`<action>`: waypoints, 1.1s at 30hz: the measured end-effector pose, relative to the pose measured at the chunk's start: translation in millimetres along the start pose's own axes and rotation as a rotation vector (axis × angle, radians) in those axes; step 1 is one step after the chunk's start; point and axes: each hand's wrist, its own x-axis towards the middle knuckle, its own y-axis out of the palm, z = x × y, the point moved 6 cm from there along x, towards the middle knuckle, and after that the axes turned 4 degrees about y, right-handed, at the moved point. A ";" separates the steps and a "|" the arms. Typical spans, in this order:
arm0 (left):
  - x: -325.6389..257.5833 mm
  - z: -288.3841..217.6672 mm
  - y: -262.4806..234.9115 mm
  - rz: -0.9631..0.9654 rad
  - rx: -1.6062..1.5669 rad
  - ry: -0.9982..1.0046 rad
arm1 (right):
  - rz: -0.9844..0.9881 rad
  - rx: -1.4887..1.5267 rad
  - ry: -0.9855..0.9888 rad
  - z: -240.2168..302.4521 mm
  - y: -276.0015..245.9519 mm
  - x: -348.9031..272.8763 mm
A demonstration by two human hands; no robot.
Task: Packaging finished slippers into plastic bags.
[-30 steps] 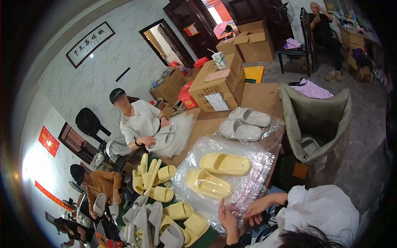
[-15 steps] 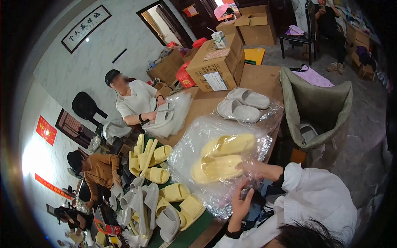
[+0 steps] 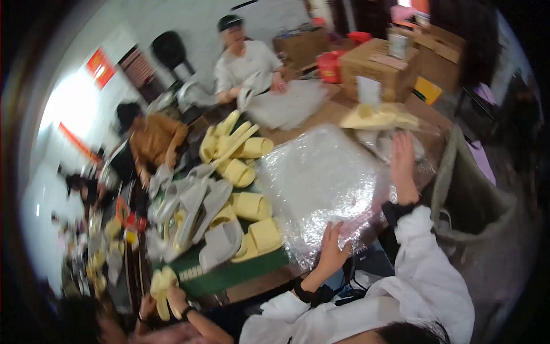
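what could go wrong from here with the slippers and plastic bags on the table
The yellow slippers, blurred here, seem to rest over the grey pair near the right hand, so they might slide off. The shiny plastic bags reach close to the near edge of the table by the left hand; a brush could shift them. The loose slipper heap might tumble if knocked.

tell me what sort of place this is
It looks like a small footwear workshop or packing room: there is a pile of yellow and grey slippers, clear plastic bags spread beside it, and a cardboard box behind.
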 end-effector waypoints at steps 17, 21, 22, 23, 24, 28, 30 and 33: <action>35.0 -8.1 -251.5 -0.792 0.625 -0.136 | 1.155 -1.454 -0.280 -99.8 32.5 -208.7; 5.9 -3.6 -339.1 -1.050 1.360 -0.368 | 1.135 -1.508 -0.140 -101.7 37.8 -213.5; 5.0 -7.2 -339.0 -1.005 1.672 -0.432 | 1.117 -1.533 -0.146 -102.2 34.0 -211.7; -1.7 -2.2 -347.3 -1.001 1.675 -0.426 | 1.110 -1.532 -0.143 -102.6 35.2 -212.4; -12.6 17.4 -361.7 -0.898 1.552 -0.598 | 1.132 -1.589 -0.135 -103.1 36.8 -216.0; -50.8 53.3 -397.2 -0.930 1.292 -0.567 | 1.170 -1.612 -0.261 -105.2 34.4 -228.1; -26.5 21.0 -377.5 -1.016 1.301 -0.349 | 1.147 -1.636 -0.274 -110.5 29.5 -221.8; -2.1 -47.2 -339.2 -1.138 1.285 0.013 | 1.170 -1.683 -0.243 -114.0 23.6 -217.1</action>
